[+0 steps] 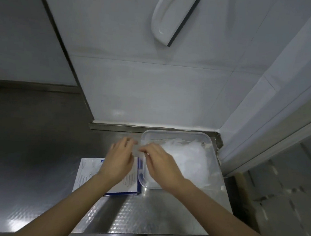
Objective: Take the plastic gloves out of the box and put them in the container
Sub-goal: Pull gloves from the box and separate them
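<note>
White tiled wall (pixel 153 90) — embossed steel counter (pixel 38 146) — squeegee (pixel 173 17) hanging.

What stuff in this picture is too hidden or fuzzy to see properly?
All in the head view:
- Glove box: the left hand covers its opening, so any gloves left inside are hidden.
- Clear plastic piece pinched by the right hand: it is motion-blurred and see-through. Whether it is one glove or several, and whether the left hand grips it too, is unclear.
- Print on the glove box: too small and blurred to read.

Clear plastic container (pixel 175 133), embossed steel counter (pixel 153 213)
</note>
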`<state>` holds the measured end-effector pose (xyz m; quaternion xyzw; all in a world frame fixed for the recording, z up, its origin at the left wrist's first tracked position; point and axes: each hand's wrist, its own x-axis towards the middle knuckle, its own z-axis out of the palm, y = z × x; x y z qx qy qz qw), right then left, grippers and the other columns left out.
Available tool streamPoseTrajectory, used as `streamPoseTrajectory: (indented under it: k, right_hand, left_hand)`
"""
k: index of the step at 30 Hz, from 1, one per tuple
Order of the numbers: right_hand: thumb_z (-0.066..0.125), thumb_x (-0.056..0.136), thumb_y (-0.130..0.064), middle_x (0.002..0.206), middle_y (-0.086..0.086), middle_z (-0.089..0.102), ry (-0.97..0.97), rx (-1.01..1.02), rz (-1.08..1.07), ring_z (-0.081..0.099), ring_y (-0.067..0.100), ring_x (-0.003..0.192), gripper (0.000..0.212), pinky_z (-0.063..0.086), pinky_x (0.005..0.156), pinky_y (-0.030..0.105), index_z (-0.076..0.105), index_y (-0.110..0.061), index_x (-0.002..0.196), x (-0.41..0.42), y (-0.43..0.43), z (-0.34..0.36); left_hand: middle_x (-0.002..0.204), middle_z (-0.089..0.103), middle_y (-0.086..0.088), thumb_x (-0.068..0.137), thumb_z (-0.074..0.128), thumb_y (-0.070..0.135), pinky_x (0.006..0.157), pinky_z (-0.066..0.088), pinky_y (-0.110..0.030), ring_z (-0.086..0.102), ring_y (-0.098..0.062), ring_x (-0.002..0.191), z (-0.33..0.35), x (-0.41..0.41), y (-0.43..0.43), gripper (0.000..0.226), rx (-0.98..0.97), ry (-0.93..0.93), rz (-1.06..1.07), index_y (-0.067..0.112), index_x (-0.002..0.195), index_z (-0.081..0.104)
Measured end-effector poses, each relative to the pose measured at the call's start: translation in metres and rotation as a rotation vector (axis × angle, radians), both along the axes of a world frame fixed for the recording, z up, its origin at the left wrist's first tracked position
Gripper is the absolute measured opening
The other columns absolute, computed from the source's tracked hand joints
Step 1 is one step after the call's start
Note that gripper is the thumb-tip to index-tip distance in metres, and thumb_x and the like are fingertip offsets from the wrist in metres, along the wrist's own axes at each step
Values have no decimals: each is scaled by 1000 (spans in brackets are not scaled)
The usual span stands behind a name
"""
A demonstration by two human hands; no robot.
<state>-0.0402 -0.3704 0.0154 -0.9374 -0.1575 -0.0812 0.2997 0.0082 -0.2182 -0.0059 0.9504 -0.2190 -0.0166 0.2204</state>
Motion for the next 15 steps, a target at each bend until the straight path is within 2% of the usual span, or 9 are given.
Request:
streamPoseTrajectory:
  k: [4,7,9,12,15]
  right_hand:
    - [49,96,-9,132,4,48,179,-19,109,52,18,113,37,45,94,27,46,-15,133,-7,55,-11]
    - [53,91,-5,144,3,36,295,-19,101,41,18,128,57,38,106,31,32,-16,143,-5,80,-38]
    - [53,91,-5,148,5,33,380,-28,73,36,19,132,61,30,111,30,26,-14,145,-2,91,-56]
    - [52,95,-13,141,7,42,472,-129,26,44,23,125,54,35,105,31,29,-15,144,3,100,-69]
    - [50,97,-22,130,9,52,467,-310,16,51,26,115,43,42,96,35,37,-14,137,10,106,-70]
  left_hand:
    - [136,40,-1,89,53,10,103,27,-29,40,-17,124,-17,-7,54,45,117,139,161,19,132,42]
    - [139,38,0,88,50,7,102,24,-26,36,-17,129,-28,-12,77,52,154,235,165,19,136,36]
    - [143,37,-1,89,53,11,102,25,-24,35,-18,131,-35,-15,88,53,120,326,149,17,138,34]
    - [147,35,1,88,57,19,103,25,-22,34,-16,134,-41,-19,97,59,120,386,142,16,141,31]
    - [148,32,5,84,63,26,104,26,-23,30,-13,136,-44,-19,98,70,175,381,119,19,144,26]
